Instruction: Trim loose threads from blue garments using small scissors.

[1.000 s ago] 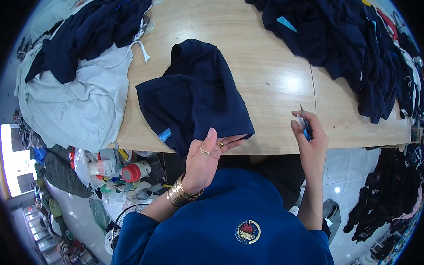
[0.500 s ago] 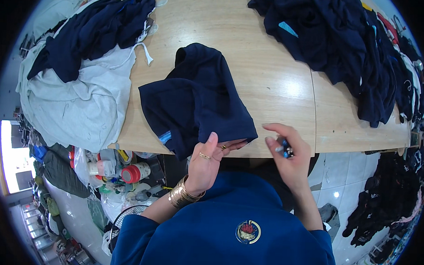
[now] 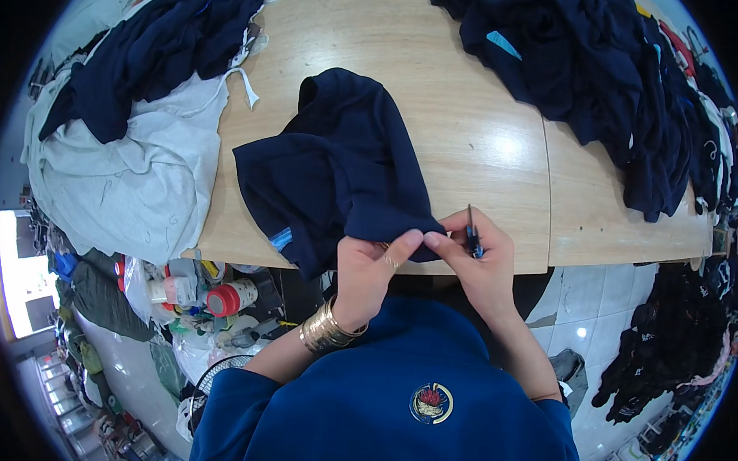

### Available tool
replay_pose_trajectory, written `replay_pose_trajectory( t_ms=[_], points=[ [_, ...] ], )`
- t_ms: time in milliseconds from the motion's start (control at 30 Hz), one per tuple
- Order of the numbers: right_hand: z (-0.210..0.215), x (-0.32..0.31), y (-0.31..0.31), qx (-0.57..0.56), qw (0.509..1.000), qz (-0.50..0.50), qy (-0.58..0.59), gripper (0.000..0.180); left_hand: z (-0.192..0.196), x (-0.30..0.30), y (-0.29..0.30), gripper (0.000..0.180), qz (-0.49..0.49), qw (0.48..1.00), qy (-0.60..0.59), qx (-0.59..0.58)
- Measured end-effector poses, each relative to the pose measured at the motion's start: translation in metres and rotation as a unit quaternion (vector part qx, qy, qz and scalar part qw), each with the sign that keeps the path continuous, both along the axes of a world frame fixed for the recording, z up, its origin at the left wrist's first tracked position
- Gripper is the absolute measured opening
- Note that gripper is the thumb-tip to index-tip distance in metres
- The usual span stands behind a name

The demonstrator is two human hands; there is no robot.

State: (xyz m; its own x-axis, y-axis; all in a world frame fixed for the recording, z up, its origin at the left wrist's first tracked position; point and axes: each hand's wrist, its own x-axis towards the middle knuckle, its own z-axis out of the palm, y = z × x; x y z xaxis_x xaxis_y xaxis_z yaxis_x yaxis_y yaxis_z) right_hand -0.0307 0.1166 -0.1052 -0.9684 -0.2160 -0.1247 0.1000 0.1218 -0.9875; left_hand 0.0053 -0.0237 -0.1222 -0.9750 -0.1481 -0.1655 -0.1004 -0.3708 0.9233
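A navy blue garment piece (image 3: pixel 347 161) lies partly folded on the table, its lower edge hanging over the front. A small light-blue patch (image 3: pixel 282 240) shows at its lower left corner. My left hand (image 3: pixel 367 275), with a ring and gold bangles, is closed on the lower right edge of the cloth, thumb on top. Beside it my right hand (image 3: pixel 482 259) pinches the cloth's right corner between thumb and forefinger, the two thumb tips almost touching. Tucked in the right hand's fingers is a small blue and black tool (image 3: pixel 473 238) with a thin dark point, apparently thread snips.
On the pale wooden table (image 3: pixel 485 161), a heap of navy garments (image 3: pixel 585 84) covers the far right. Navy cloth (image 3: pixel 160 56) lies over light grey cloth (image 3: pixel 127 181) at the left. Below the table's left front are a red-lidded container (image 3: pixel 228 299) and plastic bags.
My right hand has moved left to the cloth and taken its right corner; before, it was apart from it. My left thumb has come down on the edge. The cloth has shifted slightly left.
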Motion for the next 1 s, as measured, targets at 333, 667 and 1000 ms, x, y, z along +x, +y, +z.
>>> replay_pose_trajectory(
  t_ms=[333, 667, 1000],
  points=[
    [-0.001, -0.001, -0.001, -0.012, 1.0, -0.002, 0.014, 0.018, 0.007, -0.009, -0.007, 0.026, 0.026, 0.994, -0.02, 0.107],
    [0.003, 0.0, 0.004, -0.038, 0.999, -0.004, -0.017, 0.016, 0.003, -0.009, -0.009, 0.027, -0.015, 0.995, -0.055, 0.08],
    [0.012, -0.003, 0.016, -0.017, 0.999, 0.012, -0.025, 0.013, 0.013, -0.007, 0.0, 0.019, -0.035, 0.998, -0.013, 0.048]
  ],
)
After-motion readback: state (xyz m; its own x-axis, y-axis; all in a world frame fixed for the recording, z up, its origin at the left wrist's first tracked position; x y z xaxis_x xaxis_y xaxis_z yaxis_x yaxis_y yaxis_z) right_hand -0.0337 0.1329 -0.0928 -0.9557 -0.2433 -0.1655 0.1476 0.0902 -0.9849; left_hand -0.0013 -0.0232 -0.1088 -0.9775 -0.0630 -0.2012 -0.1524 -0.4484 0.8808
